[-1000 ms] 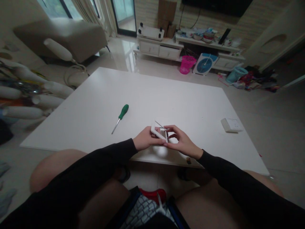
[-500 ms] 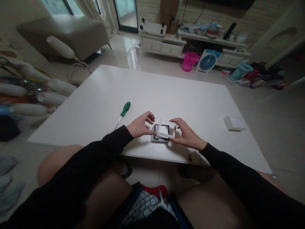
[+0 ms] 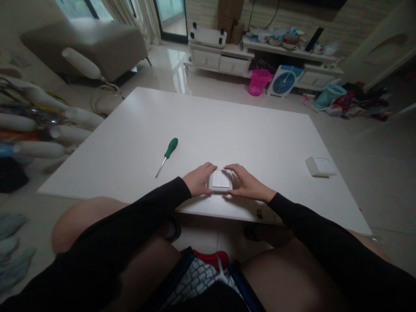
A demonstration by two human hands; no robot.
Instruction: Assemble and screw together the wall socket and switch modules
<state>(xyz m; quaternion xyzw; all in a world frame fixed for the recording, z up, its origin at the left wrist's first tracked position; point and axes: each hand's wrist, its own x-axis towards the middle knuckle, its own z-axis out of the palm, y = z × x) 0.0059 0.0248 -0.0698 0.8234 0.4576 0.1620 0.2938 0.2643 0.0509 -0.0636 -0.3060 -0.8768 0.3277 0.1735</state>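
Left hand [image 3: 199,180], right hand [image 3: 249,184] clamped round white switch [image 3: 220,179]; green screwdriver [image 3: 170,147] lying left, white box [image 3: 320,167] well right.

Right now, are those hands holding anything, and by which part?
The left hand and right hand hold a square white two-panel switch-like box by its left and right sides.

white table [image 3: 208,121], green-handled screwdriver [image 3: 170,148], two-panel switch [image 3: 221,179], white block [image 3: 321,167] (near right edge)

Head cam, fwd/down over tbl [image 3: 227,130]
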